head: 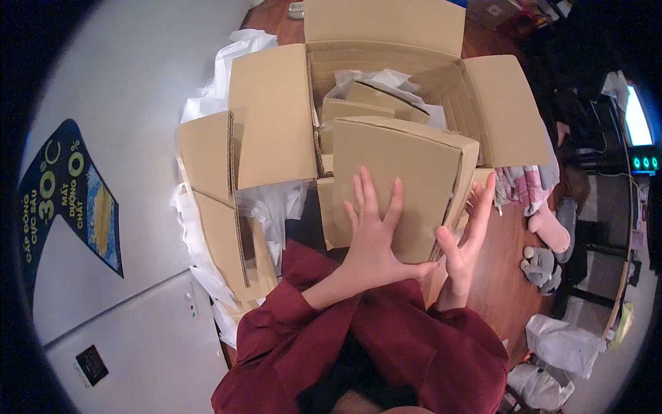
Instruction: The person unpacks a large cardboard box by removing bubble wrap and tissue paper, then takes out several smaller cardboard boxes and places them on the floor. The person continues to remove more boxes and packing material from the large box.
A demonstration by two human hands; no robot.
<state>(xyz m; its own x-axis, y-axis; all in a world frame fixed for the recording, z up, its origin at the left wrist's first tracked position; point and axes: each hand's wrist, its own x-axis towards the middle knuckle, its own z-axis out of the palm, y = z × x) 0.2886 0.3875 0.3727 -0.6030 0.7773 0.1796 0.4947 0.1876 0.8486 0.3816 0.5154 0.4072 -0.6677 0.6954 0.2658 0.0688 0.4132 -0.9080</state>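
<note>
A smaller closed cardboard box [398, 150] is tilted at the front of a large open cardboard carton [351, 57], overlapping its near edge. My left hand [375, 235] lies spread over the small box's broad face, thumb at its lower corner. At the right side, my right hand [468, 240] steadies the same box, its thumb by the narrow edge and some fingers partly hidden behind. Inside the carton are more cardboard pieces or boxes [385, 101] and crumpled white paper [380, 78]. Whether the small box rests on the carton's rim cannot be seen.
Left of the carton stand an open cardboard piece [207, 155] and white wrapping [207, 264], beside a grey chest-like appliance [139, 321]. On the wooden floor [509, 290] to the right lie checked cloth [525, 189], plush slippers or toys [540, 266] and white bags [563, 341].
</note>
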